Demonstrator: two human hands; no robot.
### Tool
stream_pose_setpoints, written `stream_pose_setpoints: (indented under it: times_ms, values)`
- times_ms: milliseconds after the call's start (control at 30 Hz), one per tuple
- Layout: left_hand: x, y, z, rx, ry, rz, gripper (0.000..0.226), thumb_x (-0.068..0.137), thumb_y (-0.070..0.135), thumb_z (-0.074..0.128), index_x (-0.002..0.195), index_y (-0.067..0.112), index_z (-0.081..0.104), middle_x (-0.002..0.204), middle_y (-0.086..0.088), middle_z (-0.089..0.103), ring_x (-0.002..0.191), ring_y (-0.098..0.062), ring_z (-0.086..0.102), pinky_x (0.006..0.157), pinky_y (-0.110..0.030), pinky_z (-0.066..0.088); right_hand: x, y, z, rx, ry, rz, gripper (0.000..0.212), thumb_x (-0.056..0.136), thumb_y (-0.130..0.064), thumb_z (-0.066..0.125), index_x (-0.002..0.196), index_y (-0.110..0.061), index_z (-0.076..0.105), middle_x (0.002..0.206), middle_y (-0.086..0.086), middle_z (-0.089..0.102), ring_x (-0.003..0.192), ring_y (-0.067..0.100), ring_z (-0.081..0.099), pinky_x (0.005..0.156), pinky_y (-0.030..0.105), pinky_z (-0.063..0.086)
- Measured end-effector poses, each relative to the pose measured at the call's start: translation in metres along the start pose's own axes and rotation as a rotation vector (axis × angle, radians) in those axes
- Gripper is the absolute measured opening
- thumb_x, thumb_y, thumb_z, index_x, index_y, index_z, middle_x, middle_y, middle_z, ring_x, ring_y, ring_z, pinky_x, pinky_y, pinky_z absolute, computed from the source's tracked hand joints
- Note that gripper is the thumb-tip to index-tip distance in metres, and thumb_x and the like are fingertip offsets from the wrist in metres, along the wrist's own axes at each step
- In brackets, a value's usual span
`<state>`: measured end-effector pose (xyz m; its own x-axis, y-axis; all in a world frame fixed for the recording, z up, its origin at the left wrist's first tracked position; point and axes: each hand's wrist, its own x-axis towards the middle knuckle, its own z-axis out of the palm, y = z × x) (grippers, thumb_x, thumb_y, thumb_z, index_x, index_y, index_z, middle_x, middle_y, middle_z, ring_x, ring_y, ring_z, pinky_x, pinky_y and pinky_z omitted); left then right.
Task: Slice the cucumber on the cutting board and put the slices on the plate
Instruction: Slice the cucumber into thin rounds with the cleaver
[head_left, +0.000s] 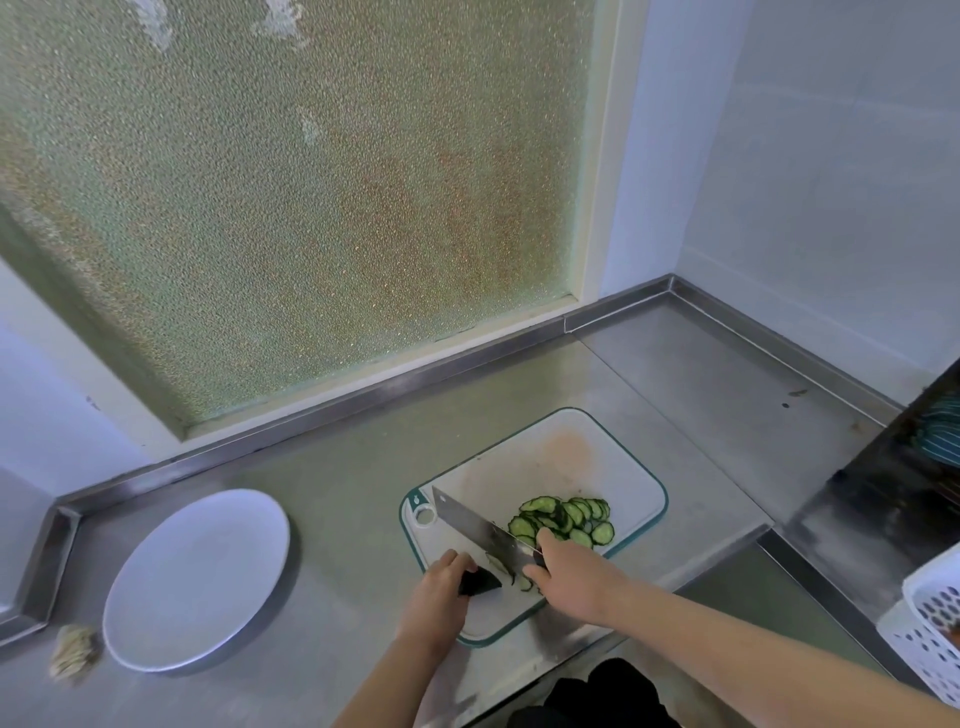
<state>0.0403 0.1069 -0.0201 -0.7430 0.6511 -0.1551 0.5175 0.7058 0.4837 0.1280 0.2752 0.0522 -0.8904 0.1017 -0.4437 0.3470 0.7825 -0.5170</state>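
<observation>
A white cutting board (550, 467) with a green rim lies on the steel counter. A pile of several cucumber slices (569, 519) sits on its right side. My left hand (441, 587) holds the dark stub of cucumber (480, 582) at the board's near edge. My right hand (566, 577) grips the handle of a cleaver, whose blade (475, 530) stands just right of the stub, with a few fresh slices beside it. A white plate (197, 577) lies empty on the counter to the left.
The steel counter (337, 493) runs along a frosted window and a raised back edge. A beige scrubber (72, 657) lies left of the plate. A white perforated basket (930, 623) stands at the right edge, a dark rack behind it.
</observation>
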Motion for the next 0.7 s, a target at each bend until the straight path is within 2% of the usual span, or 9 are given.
stream_pose_setpoints:
  times_ms: [167,267,367,467,600,700]
  values:
    - [0.003,-0.001,0.006,-0.018,0.020,-0.010,0.024,0.076,-0.006,0.054,0.097,0.003,0.061,0.104,-0.009,0.056,0.095,-0.028,0.056,0.077,-0.030,0.043,-0.007,0.002,-0.001,-0.013,-0.005,-0.003,0.018,0.100,-0.028,0.039,0.094,-0.012,0.033,0.072,-0.001,0.042,0.075,0.023,0.045,0.059,0.032,0.032]
    - [0.003,-0.001,0.007,-0.030,0.042,-0.019,0.020,0.076,-0.008,0.053,0.091,0.001,0.063,0.095,-0.008,0.056,0.091,-0.029,0.057,0.067,-0.020,0.035,-0.010,0.004,0.000,-0.054,-0.032,0.003,0.021,0.099,-0.028,0.040,0.103,-0.008,0.036,0.085,0.009,0.052,0.078,0.025,0.049,0.054,0.029,0.031]
    - [0.002,0.002,0.009,-0.045,0.073,-0.017,0.025,0.076,-0.009,0.051,0.095,0.001,0.065,0.096,-0.009,0.058,0.091,-0.025,0.056,0.063,-0.013,0.026,-0.013,0.007,0.003,-0.072,-0.058,0.026,0.037,0.100,-0.028,0.039,0.126,-0.002,0.033,0.105,0.021,0.061,0.084,0.027,0.054,0.059,0.032,0.035]
    - [0.002,0.003,0.009,-0.056,0.084,-0.020,0.029,0.076,-0.010,0.050,0.097,0.002,0.065,0.099,-0.008,0.060,0.090,-0.024,0.057,0.063,-0.012,0.027,-0.012,0.010,0.007,-0.089,-0.064,0.043,0.046,0.100,-0.029,0.039,0.135,-0.002,0.027,0.111,0.021,0.061,0.096,0.032,0.060,0.066,0.031,0.037]
    - [0.003,0.002,0.010,-0.069,0.095,-0.029,0.027,0.074,-0.012,0.050,0.090,0.001,0.066,0.085,-0.002,0.052,0.085,-0.027,0.057,0.062,-0.015,0.028,-0.009,0.013,0.011,-0.088,-0.056,0.058,0.047,0.099,-0.031,0.039,0.136,-0.003,0.027,0.108,0.020,0.062,0.096,0.033,0.060,0.069,0.034,0.039]
    - [0.003,0.002,0.010,-0.077,0.105,-0.025,0.026,0.073,-0.013,0.050,0.088,0.001,0.066,0.082,0.004,0.047,0.081,-0.026,0.057,0.060,-0.017,0.029,-0.008,0.014,0.012,-0.087,-0.056,0.063,0.042,0.099,-0.031,0.039,0.130,-0.004,0.032,0.108,0.020,0.061,0.095,0.032,0.059,0.069,0.034,0.038]
